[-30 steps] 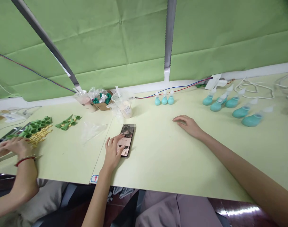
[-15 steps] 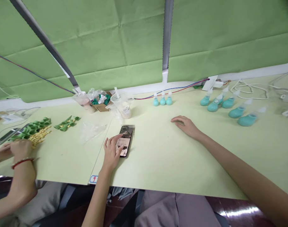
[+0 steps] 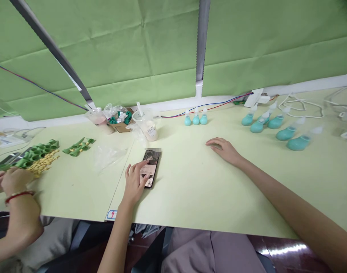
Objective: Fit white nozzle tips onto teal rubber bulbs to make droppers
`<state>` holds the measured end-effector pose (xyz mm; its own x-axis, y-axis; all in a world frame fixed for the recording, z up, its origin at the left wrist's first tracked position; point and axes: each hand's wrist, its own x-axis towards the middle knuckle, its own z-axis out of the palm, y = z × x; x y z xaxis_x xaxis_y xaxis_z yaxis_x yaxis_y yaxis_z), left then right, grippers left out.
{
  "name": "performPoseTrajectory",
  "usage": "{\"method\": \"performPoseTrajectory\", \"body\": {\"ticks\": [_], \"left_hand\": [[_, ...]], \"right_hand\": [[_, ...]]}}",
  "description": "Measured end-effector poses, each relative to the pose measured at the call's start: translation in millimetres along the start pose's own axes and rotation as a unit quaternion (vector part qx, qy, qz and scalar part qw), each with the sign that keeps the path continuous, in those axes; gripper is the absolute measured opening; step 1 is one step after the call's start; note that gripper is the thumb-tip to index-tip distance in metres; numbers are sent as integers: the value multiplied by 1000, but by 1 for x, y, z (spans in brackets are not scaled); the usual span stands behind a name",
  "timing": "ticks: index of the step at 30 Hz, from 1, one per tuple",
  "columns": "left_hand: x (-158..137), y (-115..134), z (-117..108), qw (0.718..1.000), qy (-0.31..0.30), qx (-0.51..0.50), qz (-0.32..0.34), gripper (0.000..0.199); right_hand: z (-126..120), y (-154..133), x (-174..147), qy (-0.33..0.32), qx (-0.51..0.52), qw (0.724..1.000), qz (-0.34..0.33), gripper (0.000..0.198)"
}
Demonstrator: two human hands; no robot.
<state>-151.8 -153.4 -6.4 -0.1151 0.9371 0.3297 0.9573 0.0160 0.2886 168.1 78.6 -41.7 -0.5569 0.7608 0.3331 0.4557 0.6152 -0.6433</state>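
Observation:
A smartphone (image 3: 151, 159) with a lit screen lies flat on the pale table (image 3: 184, 197). My left hand (image 3: 134, 181) rests over its left side, fingers apart, the fingertips touching or just above the screen. Further right, my right hand (image 3: 225, 149) lies on the tabletop with its fingers loosely stretched and nothing held. Behind it stand three small teal bulbs (image 3: 196, 119) with clear nozzles, in a row. More teal bulbs (image 3: 287, 132) of the same kind, several of them, stand or lean to the right of my right hand.
A plastic cup (image 3: 147, 127) with a straw stands behind the phone, beside a small cardboard box (image 3: 122, 127) of scraps and another cup (image 3: 101, 121). At left, a co-worker's hands (image 3: 15, 180) are near green cone-like parts (image 3: 38, 153) and small yellow pieces (image 3: 45, 163). White cables (image 3: 304, 106) lie back right.
The co-worker's hands at the left have shifted a little further left. My own hands stay in place, and the view has moved only slightly.

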Motion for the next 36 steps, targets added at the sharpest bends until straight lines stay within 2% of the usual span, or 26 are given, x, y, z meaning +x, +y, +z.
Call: {"method": "performPoseTrajectory", "body": {"ticks": [6,10,13,17,23,25,27,31,34,36], "left_hand": [[1,2,-1,999,24,-16,-32,43],[-7,11,5,985,79,-40,-150,58],[-17,20,12,973,60,-38,-221,73],[-20,30,16,971,39,13,-236,79],[10,29,17,975,30,27,-217,74],[23,28,20,976,27,48,-211,72],[36,30,23,979,51,68,-187,69],[67,56,32,985,140,61,-82,57],[98,83,45,988,148,33,14,45],[120,96,59,988,142,4,59,38]], "right_hand": [[-1,-1,0,1,0,1000,1,24],[0,-1,-1,20,32,999,6,24],[0,-1,-2,37,56,998,8,24],[1,0,-2,21,67,998,6,25],[6,3,-1,28,62,998,-16,26],[6,2,0,47,47,998,-22,27],[0,0,0,83,18,996,-29,28],[-34,-6,0,200,-83,976,-33,32],[-74,-2,3,311,-173,935,-1,32],[-99,6,8,352,-244,903,36,34]]}}
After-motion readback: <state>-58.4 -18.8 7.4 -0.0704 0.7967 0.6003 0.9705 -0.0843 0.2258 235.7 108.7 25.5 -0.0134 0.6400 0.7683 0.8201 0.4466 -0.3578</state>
